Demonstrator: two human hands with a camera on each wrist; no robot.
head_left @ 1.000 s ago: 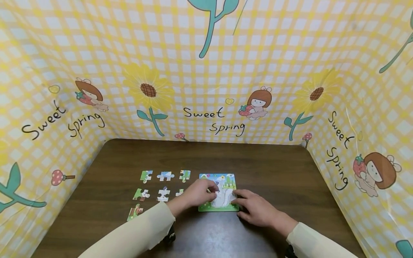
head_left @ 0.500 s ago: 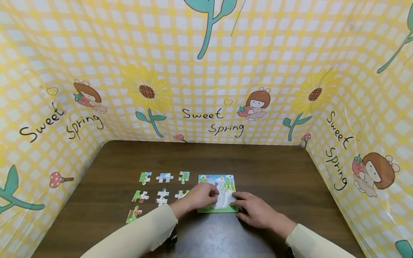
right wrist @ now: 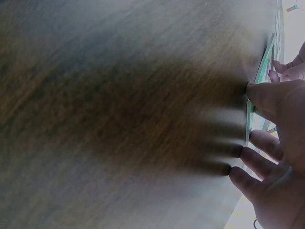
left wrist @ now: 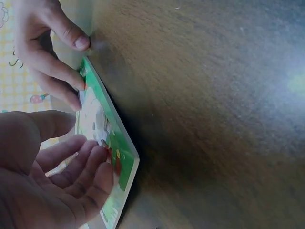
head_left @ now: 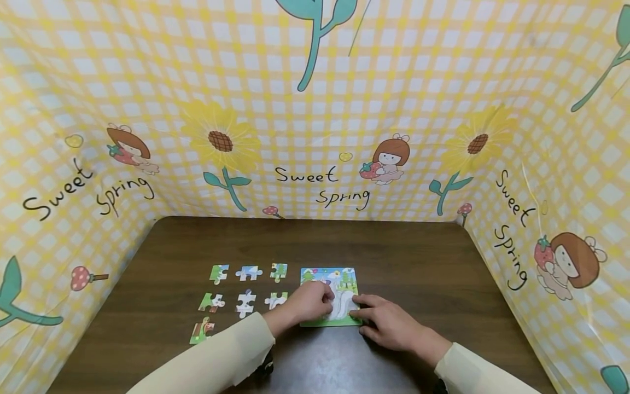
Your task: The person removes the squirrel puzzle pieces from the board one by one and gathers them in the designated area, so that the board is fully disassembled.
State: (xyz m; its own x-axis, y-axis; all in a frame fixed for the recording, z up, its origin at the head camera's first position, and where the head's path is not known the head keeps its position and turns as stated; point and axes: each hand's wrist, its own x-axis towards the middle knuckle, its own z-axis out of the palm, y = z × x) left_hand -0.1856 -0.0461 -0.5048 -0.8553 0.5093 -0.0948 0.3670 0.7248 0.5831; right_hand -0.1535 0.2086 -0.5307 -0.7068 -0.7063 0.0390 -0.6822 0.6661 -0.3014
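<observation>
A square picture puzzle board (head_left: 348, 279) with a green border and a white-and-grey drawing lies on the table. My left hand (head_left: 311, 302) is over its left half, fingers loosely bent and fingertips right at the picture. In the left wrist view, the thumb (left wrist: 59, 124) stands apart from the index finger, with nothing visible between them. The left hand hides part of the picture. My right hand (head_left: 391, 323) rests at the board's right edge, with extended fingers on the border and the thumb beside the near right corner.
Several loose jigsaw pieces (head_left: 244, 304) lie in rows left of the board; the left sleeve (head_left: 211, 355) passes close to the nearest ones. The brown wooden table (head_left: 394, 246) is enclosed by a yellow checked cloth (head_left: 315, 126) at the back and sides.
My left hand has shifted slightly toward the near side over the board, its fingertips lower on the picture. The right hand stays at the board's edge. The head view has drifted slightly.
</observation>
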